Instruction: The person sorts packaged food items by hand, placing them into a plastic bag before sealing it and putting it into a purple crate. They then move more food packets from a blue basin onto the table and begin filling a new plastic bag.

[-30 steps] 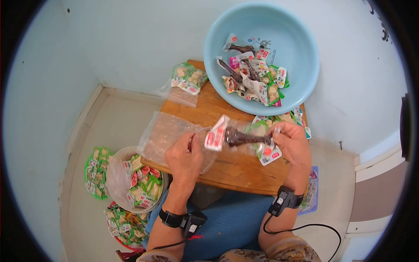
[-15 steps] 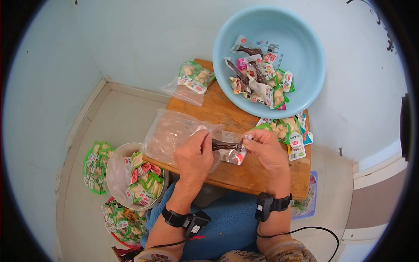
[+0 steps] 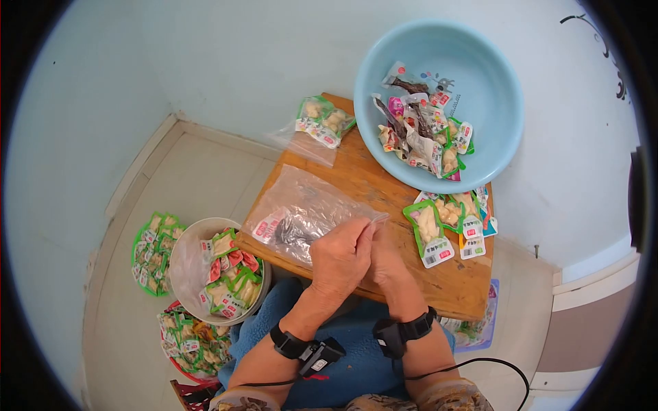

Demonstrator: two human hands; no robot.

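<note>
A clear plastic zip bag [image 3: 322, 198] lies on the wooden table, with a dark-brown snack packet [image 3: 291, 231] inside it near the lower left. My left hand [image 3: 340, 257] is closed on the bag's right-hand edge, thumb and fingers pinched together. Close against it, my right hand [image 3: 389, 260] is closed at the same edge; its fingers are slightly blurred and partly hidden by the left hand. Right of the hands lie several green-edged snack packets [image 3: 429, 233].
A blue basin [image 3: 507, 137] holding mixed packets stands at the table's [image 3: 370, 168] back. Another filled zip bag [image 3: 322, 127] lies at the back left corner. On the floor are a white bucket [image 3: 179, 264], a green container [image 3: 154, 255], a red-rimmed container [image 3: 192, 346] and a purple bin [image 3: 492, 308].
The dark packet, previously between both hands, is now inside the zip bag. My hands have come together at the bag's edge. The view has shifted slightly.
</note>
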